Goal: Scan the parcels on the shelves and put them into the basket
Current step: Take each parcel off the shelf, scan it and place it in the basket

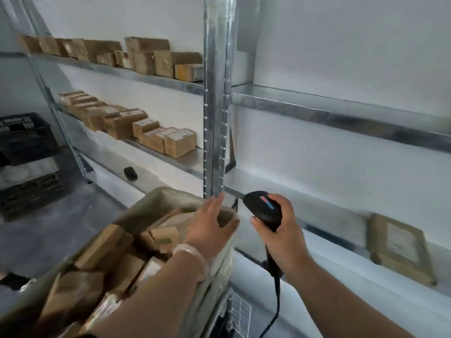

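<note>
Far left, stacked black plastic lattice crates are sitting on the grey floor. Moving across, a row of brown cardboard parcels is lining the upper galvanised metal shelf. A second row of labelled brown cardboard boxes is sitting on the shelf below. Under that, a small black object is lying alone; what it is, I cannot tell.

Down front, the pale-lined basket is brimming with a heap of brown cardboard packets. The left hand, a pale bangle on its wrist, is reaching over the basket's far corner. Its fingers are stretched out and loose, gripping nothing, with the fingertips near the silver perforated steel upright. Whether the palm is touching the rim, I cannot tell.

Just beside it, the right hand is wrapping its fingers firmly round the black handheld barcode scanner. The scanner's head is pointing up and left towards the upright, and its black cable is trailing down.

Far right, a flat brown cardboard parcel with a white label is lying on the lower shelf, well apart from both hands.
</note>
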Motion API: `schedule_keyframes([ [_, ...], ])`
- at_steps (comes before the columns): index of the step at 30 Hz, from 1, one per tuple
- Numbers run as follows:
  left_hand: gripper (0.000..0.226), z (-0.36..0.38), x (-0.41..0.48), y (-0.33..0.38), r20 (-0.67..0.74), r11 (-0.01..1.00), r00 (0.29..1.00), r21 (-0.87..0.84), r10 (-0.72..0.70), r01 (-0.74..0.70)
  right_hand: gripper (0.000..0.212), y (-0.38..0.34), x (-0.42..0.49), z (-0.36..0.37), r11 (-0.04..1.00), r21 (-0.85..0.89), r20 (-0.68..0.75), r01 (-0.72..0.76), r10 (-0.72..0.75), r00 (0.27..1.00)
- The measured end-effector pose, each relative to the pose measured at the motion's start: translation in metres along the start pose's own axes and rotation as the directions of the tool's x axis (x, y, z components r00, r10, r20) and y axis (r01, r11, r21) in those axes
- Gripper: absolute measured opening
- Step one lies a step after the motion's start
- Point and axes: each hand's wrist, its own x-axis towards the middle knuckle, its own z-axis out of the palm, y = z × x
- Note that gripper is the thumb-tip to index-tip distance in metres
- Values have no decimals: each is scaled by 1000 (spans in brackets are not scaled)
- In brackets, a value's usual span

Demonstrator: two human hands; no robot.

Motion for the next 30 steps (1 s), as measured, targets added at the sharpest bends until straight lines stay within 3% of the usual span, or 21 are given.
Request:
schedule_keyframes([
  [5, 79, 47, -5, 92, 84, 975, 972, -40, 221, -218, 53, 7, -24, -106, 1000, -28, -223, -15, 8, 975],
  [12, 79, 117, -46, 238, 177, 907, 890, -64, 421, -416, 57, 22, -74, -251, 991, -128, -428, -38, -21, 904],
  [22, 77, 203, -114, 448, 162, 793, 777, -174, 608, -584, 56, 32, -128, -454, 963, -262, -571, -57, -107, 814],
  [30, 78, 242, -131, 540, 186, 764, 741, -190, 645, -617, 55, 30, -130, -549, 956, -285, -630, -74, -129, 766],
])
